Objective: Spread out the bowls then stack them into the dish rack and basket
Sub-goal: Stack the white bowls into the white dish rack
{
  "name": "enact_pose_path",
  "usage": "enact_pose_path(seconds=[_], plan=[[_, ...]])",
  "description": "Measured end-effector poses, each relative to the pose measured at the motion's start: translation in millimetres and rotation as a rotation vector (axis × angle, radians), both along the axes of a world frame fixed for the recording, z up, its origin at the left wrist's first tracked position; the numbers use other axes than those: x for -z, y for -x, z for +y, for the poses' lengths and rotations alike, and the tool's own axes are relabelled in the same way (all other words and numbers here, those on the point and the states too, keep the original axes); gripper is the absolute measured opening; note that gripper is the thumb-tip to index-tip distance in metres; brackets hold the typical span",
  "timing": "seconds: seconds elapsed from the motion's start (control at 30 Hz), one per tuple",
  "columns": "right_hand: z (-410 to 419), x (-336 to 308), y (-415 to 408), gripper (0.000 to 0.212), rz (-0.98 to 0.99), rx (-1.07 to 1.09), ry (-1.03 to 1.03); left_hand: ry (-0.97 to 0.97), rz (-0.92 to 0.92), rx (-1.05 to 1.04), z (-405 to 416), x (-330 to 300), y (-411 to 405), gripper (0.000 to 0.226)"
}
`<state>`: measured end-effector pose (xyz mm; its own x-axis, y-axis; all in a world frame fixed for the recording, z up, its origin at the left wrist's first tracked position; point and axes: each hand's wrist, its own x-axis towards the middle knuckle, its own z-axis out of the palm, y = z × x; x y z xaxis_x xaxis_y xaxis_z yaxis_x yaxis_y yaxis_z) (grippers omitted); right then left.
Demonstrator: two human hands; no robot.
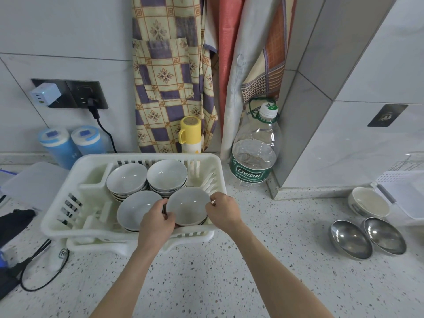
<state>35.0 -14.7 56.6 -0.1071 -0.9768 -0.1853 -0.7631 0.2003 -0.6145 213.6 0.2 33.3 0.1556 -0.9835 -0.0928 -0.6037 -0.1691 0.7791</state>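
A white plastic dish rack (57, 216) sits on the speckled counter and holds several stacks of white bowls. The front right bowl (187, 206) tops its stack; my left hand (157, 222) pinches its left rim and my right hand (221, 211) pinches its right rim. Beside it sit the front left stack (134, 208), the back left stack (126, 179) and the back right stack (167, 174). At the right, a white ceramic bowl (369, 203) and two steel bowls (350, 238) (384, 235) lie on the counter by a white basket (410, 193).
A large water bottle (254, 150) stands right of the rack, a yellow flask (190, 134) behind it. Two blue containers (68, 143) and a clear lid (32, 182) sit at the left. Black cables (43, 269) trail at the front left.
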Motion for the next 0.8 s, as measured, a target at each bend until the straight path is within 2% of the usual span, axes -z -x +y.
enact_pose_path(seconds=[0.23,0.37,0.43,0.5,0.57,0.63,0.7,0.8], plan=[[-2.1,-0.4,-1.5,0.025,0.053,-0.027,-0.027,-0.012,-0.039,0.003,-1.0,2.3,-0.6,0.034],[-0.2,0.7,-3.0,0.014,0.121,-0.048,-0.021,-0.007,-0.076,0.007,-1.2,0.8,-1.0,0.032],[2.2,2.7,-4.4,0.020,0.138,-0.047,-0.002,-0.003,-0.082,0.007,-0.3,0.0,-1.0,0.029],[3.1,3.8,-5.2,0.015,0.149,-0.037,0.036,0.000,-0.069,-0.001,2.3,-0.8,-1.7,0.026],[4.4,5.3,-5.6,0.023,0.133,-0.026,0.094,-0.007,-0.024,-0.012,6.5,-0.9,-4.2,0.027],[8.0,5.4,-4.0,0.030,0.037,-0.016,0.133,-0.017,0.021,-0.033,12.1,-1.5,-8.3,0.033],[13.1,3.9,1.3,0.032,-0.149,-0.003,0.144,-0.014,0.044,-0.064,19.5,-3.3,-12.1,0.036],[22.8,-0.1,18.4,0.029,-0.411,0.039,0.135,0.015,0.137,-0.112,32.0,-9.8,-10.9,0.020]])
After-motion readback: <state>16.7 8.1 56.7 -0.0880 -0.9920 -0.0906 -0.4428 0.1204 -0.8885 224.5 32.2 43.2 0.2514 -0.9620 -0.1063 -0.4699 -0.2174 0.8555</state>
